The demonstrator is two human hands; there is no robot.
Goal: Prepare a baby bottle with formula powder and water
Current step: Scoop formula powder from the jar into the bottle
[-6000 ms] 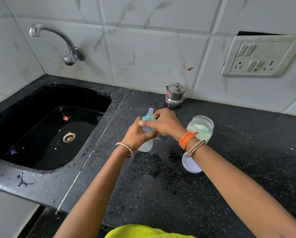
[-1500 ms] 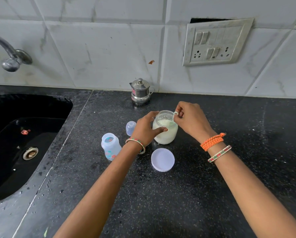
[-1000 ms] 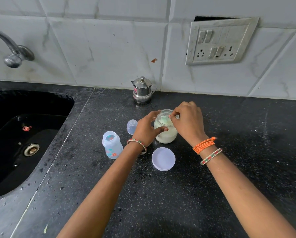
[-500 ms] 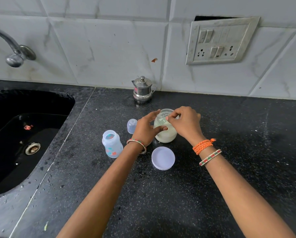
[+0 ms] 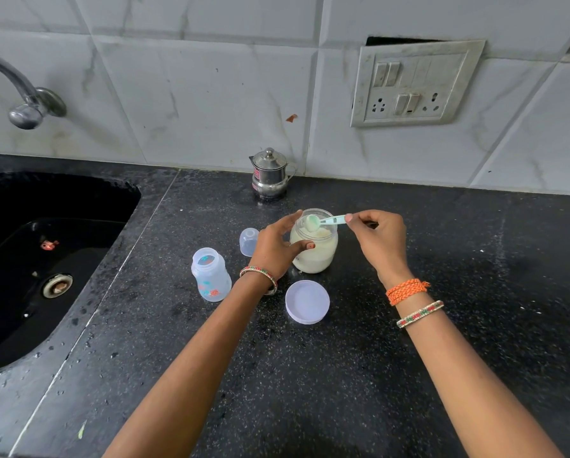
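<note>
An open clear baby bottle [image 5: 211, 276] stands upright on the black counter, left of my hands. Its clear cap [image 5: 249, 241] sits just behind it. A clear jar of pale formula powder [image 5: 315, 246] stands in the middle, and my left hand [image 5: 277, 246] holds its left side. My right hand [image 5: 378, 239] pinches the handle of a light-green scoop [image 5: 323, 221], whose bowl, heaped with powder, hovers over the jar's mouth. The jar's white lid [image 5: 306, 302] lies flat in front of the jar.
A black sink [image 5: 45, 259] with a steel tap [image 5: 26, 100] is at the left. A small steel lidded pot [image 5: 270, 175] stands against the tiled wall behind the jar. A switch panel [image 5: 412, 84] is on the wall at right.
The bottle was uncapped and set down on the counter. My right hand reached into the jar and has lifted the scoop out with powder in it. My left hand keeps holding the jar.
</note>
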